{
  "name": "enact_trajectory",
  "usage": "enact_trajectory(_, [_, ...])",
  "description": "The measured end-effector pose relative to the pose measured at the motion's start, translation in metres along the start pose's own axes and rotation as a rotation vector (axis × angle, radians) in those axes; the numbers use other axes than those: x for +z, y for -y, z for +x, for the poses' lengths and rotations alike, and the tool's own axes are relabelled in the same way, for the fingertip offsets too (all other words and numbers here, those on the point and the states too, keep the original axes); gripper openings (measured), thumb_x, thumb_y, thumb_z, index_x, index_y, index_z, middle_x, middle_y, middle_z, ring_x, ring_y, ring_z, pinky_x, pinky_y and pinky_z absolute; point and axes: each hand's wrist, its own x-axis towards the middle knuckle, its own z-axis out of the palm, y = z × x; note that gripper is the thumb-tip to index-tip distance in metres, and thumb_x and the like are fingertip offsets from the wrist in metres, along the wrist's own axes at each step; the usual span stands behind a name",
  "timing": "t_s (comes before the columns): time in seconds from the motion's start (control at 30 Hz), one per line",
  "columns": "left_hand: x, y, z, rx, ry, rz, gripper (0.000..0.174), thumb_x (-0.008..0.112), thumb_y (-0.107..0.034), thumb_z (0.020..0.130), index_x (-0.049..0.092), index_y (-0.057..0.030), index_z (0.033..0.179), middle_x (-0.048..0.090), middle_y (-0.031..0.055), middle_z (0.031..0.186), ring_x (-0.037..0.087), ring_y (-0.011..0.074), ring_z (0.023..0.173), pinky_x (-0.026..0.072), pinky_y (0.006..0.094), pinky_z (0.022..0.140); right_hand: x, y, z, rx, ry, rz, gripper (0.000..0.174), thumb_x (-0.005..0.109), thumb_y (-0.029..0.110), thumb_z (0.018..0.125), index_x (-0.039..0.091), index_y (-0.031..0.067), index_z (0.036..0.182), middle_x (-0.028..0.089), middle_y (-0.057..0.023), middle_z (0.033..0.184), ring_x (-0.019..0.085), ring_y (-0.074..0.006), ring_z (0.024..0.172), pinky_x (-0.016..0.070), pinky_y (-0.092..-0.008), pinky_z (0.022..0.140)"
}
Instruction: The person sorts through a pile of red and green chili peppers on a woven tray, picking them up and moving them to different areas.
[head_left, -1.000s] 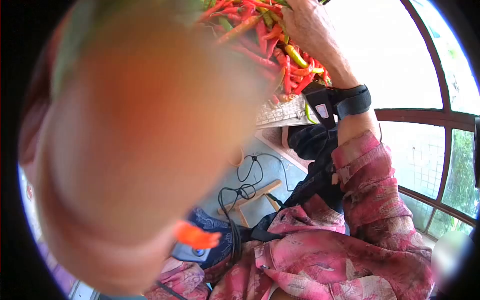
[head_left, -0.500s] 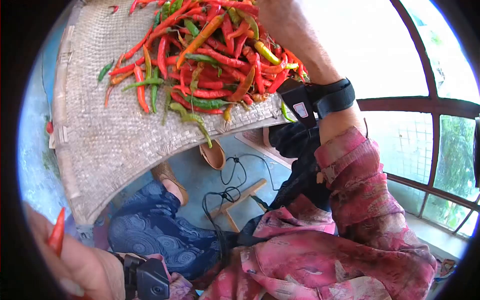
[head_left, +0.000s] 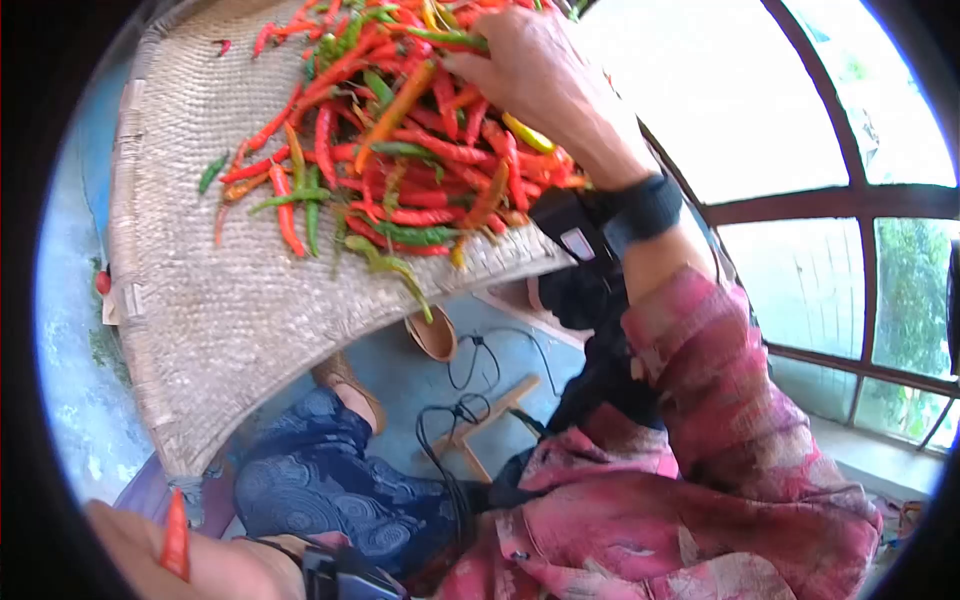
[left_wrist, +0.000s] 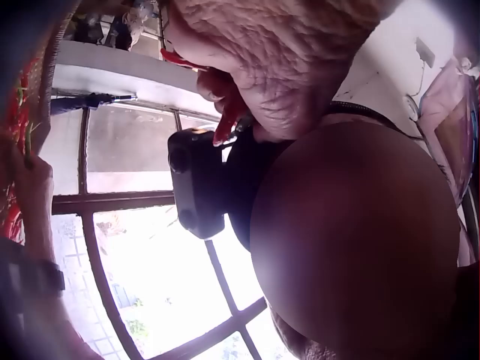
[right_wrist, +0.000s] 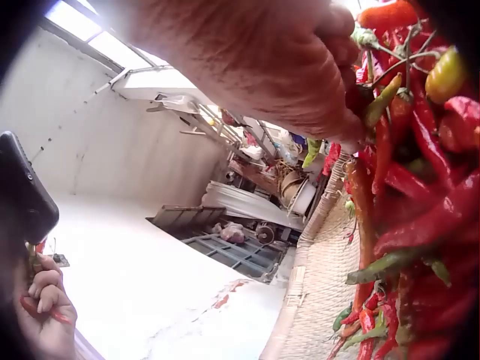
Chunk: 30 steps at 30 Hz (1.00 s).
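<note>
At the lower left of the head view, my left hand point(head_left: 225, 570) is raised off the tray, with a red chili pepper point(head_left: 175, 540) sticking up from it. Its curled fingers grip red chilies point(right_wrist: 45, 311) in the right wrist view. My right hand point(head_left: 545, 85) is over the far right of a heap of chilies point(head_left: 420, 160), mostly red with some green and yellow ones. Between its thumb and fingers it pinches a green chili pepper point(head_left: 450, 39). The heap lies on a woven bamboo tray point(head_left: 215, 320), with a few chilies loose at its left.
Windows with brown frames point(head_left: 800, 205) stand close on the right. Below the tray are a small wooden stool point(head_left: 480, 430), black cables point(head_left: 440, 450) and a tan shoe point(head_left: 433, 335) on the blue floor. A black camera point(left_wrist: 196, 180) is worn on the person's head.
My left hand, blurred and large before the head camera, has dropped to the lower left with red chili still in it. My right hand's fingers have come into view with a green chili; the view has shifted.
</note>
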Motion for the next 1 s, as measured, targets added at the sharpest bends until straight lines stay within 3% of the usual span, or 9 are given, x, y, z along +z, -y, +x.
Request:
enact_trajectory(0.33, [-0.074, -0.062, -0.059, 0.292, -0.055, 0.459, 0.026, 0.042, -0.005, 0.090, 0.048, -0.0012, 0.065, 0.059, 0.0110, 0.074, 0.040, 0.0125, 0.051, 0.0321, 0.0230, 0.049, 0.005, -0.006, 0.005, 0.057, -0.052, 0.096, 0.032, 0.061, 0.033, 0.081, 0.061, 0.0008, 0.079, 0.060, -0.0205, 0.069, 0.061, -0.0376, 0.069, 0.0471, -0.0454, 0.063])
enact_trajectory(0.43, [0.037, -0.022, 0.001, 0.373, -0.094, 0.667, 0.026, 0.043, -0.006, 0.089, 0.049, -0.0014, 0.064, 0.059, 0.0100, 0.076, 0.041, 0.0127, 0.051, 0.0327, 0.0227, 0.048, 0.005, -0.008, 0.006, -0.006, -0.186, 0.139, 0.033, 0.058, 0.032, 0.085, 0.057, 0.0001, 0.077, 0.059, -0.0209, 0.066, 0.060, -0.0376, 0.066, 0.0457, -0.0452, 0.060])
enact_trajectory(0.63, [0.080, -0.005, 0.022, 0.515, -0.112, 0.881, 0.025, 0.044, -0.009, 0.087, 0.052, -0.0018, 0.064, 0.059, 0.0080, 0.080, 0.044, 0.0132, 0.051, 0.0338, 0.0221, 0.047, 0.007, -0.012, 0.009, 0.058, -0.246, 0.443, 0.023, 0.052, 0.019, 0.085, 0.051, -0.0029, 0.081, 0.055, -0.0285, 0.070, 0.057, -0.0449, 0.069, 0.0438, -0.0469, 0.059])
enact_trajectory(0.7, [0.041, 0.004, 0.037, 0.625, -0.134, 0.978, 0.025, 0.044, -0.010, 0.086, 0.052, -0.0020, 0.064, 0.059, 0.0073, 0.081, 0.045, 0.0134, 0.051, 0.0342, 0.0219, 0.047, 0.007, -0.014, 0.011, 0.119, -0.156, 0.569, 0.024, 0.055, 0.021, 0.084, 0.051, -0.0031, 0.081, 0.052, -0.0172, 0.068, 0.050, -0.0275, 0.063, 0.0396, -0.0374, 0.059])
enact_trajectory(0.73, [0.032, 0.003, 0.034, 0.667, -0.141, 1.035, 0.025, 0.044, -0.010, 0.086, 0.053, -0.0021, 0.064, 0.059, 0.0070, 0.081, 0.045, 0.0135, 0.051, 0.0344, 0.0218, 0.046, 0.007, -0.013, 0.010, 0.125, -0.113, 0.561, 0.022, 0.056, 0.019, 0.082, 0.053, -0.0034, 0.083, 0.051, -0.0162, 0.067, 0.048, -0.0255, 0.062, 0.0393, -0.0360, 0.059])
enact_trajectory(0.77, [0.058, 0.018, 0.038, 0.103, -0.239, 0.238, 0.024, 0.045, -0.012, 0.093, 0.062, -0.0016, 0.081, 0.058, 0.0039, 0.094, 0.043, 0.0067, 0.052, 0.0339, 0.0182, 0.044, 0.008, -0.010, 0.010, 0.033, -0.157, 0.530, 0.021, 0.056, 0.018, 0.083, 0.053, -0.0029, 0.084, 0.052, -0.0175, 0.068, 0.051, -0.0277, 0.063, 0.0399, -0.0378, 0.059])
enact_trajectory(0.8, [0.062, 0.047, 0.047, -0.053, -0.192, -0.070, 0.019, 0.050, -0.019, 0.095, 0.062, -0.0041, 0.101, 0.057, 0.0015, 0.095, 0.043, 0.0024, 0.052, 0.0335, 0.0162, 0.041, 0.006, -0.001, 0.009, 0.033, -0.141, 0.531, 0.019, 0.056, 0.016, 0.083, 0.054, -0.0031, 0.085, 0.054, -0.0219, 0.071, 0.055, -0.0351, 0.069, 0.0423, -0.0417, 0.061])
enact_trajectory(0.83, [0.067, 0.070, 0.047, -0.201, -0.134, -0.226, 0.019, 0.055, -0.018, 0.094, 0.058, -0.0068, 0.109, 0.057, 0.0007, 0.093, 0.043, 0.0017, 0.053, 0.0337, 0.0148, 0.041, 0.004, 0.009, 0.009, 0.030, -0.124, 0.532, 0.017, 0.055, 0.014, 0.084, 0.055, -0.0033, 0.087, 0.057, -0.0263, 0.074, 0.059, -0.0426, 0.076, 0.0447, -0.0455, 0.063])
enact_trajectory(1.0, [0.080, 0.138, 0.034, -0.694, -0.221, -0.440, 0.024, 0.053, -0.014, 0.092, 0.055, -0.0067, 0.115, 0.056, 0.0029, 0.097, 0.048, 0.0079, 0.064, 0.0419, 0.0197, 0.055, 0.017, 0.051, 0.010, -0.055, -0.100, 0.668, 0.020, 0.059, 0.011, 0.084, 0.059, -0.0031, 0.098, 0.060, -0.0261, 0.079, 0.060, -0.0413, 0.078, 0.0477, -0.0439, 0.066])
